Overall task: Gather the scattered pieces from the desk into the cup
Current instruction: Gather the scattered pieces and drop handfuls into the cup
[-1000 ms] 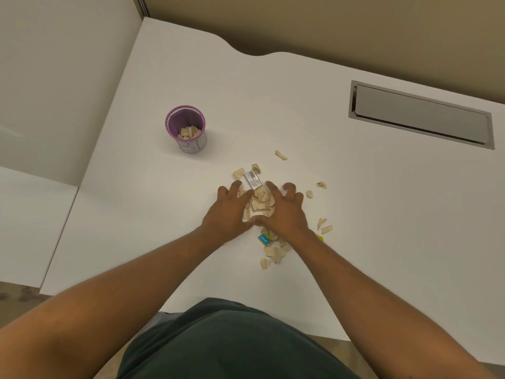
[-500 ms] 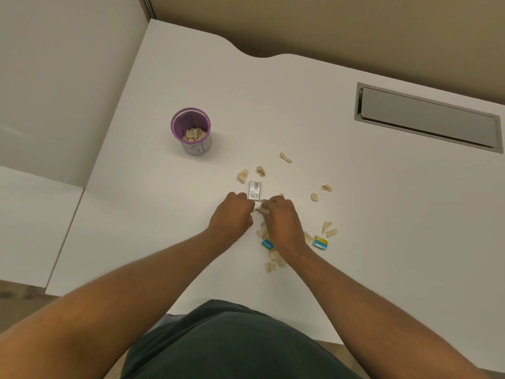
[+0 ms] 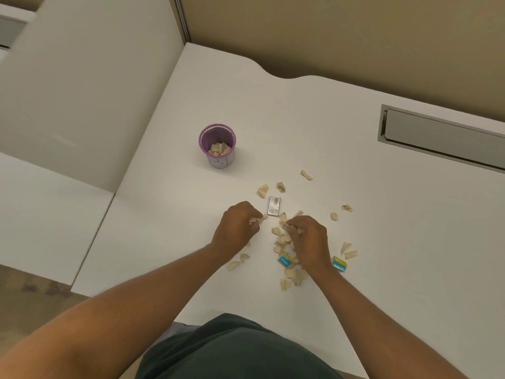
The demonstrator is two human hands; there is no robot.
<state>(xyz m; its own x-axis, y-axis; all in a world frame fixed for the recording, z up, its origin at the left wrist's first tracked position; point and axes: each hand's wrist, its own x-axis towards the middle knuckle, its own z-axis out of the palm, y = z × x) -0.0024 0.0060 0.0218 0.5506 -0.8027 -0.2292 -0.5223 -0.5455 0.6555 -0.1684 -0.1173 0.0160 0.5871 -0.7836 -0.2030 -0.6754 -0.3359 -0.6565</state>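
White bench [image 3: 355, 165] set against a tan partition, a grey cable-tray slot [image 3: 442, 138] at the far right. Purple mesh cup [image 3: 217, 145] stands upright at the far left of the work area, well apart from the hands, with a shallow layer of beige pieces inside.

Change over the last second: the two hands, which lay flat and close together raking the pile, have parted and curled up. Left hand [image 3: 237, 228] is now bunched into a loose fist around a few pieces, one poking out at the fingers [image 3: 255, 218]. Right hand [image 3: 307, 240] has its fingers closed, pinching pieces at the top of the pile.

Scattered pieces [image 3: 281, 239] lie mostly under and beside the right hand; strays sit off to the right and toward the cup. Two small blue packets [image 3: 284, 260] and a grey barcode packet [image 3: 274, 205] lie among them.

Reading: raking done, handfuls taken; likely next is the carry to the cup. Most of the pile remains on the bench, so several more trips look necessary.
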